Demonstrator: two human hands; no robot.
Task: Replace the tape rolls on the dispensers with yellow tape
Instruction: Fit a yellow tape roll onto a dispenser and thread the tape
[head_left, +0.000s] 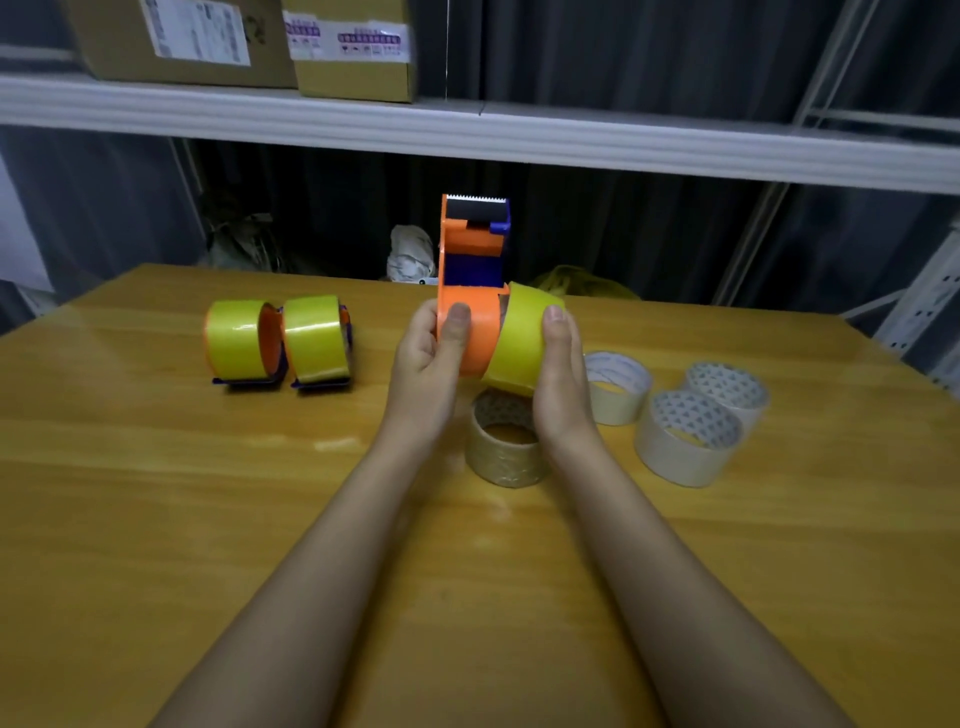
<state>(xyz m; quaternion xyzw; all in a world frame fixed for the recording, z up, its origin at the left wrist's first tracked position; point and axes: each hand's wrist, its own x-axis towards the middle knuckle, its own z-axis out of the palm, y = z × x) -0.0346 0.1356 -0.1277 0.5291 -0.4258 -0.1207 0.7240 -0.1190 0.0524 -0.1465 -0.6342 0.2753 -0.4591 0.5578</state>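
hands on the last dispenser, both clamped, above the worktop (156, 493).
your left hand (426, 358) grips the orange dispenser (467, 270) upright; your right hand (563, 374) presses a yellow tape roll (519, 340) tilted against its side. two loaded dispensers (278, 340) sit left, four pale tape rolls (675, 447) below and right.

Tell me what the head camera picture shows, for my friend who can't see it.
Two bare hands hold an orange tape dispenser upright over a wooden table: the left hand grips it while the right hand presses a yellow tape roll against its side. Two dispensers with yellow tape sit left; four pale rolls lie right.
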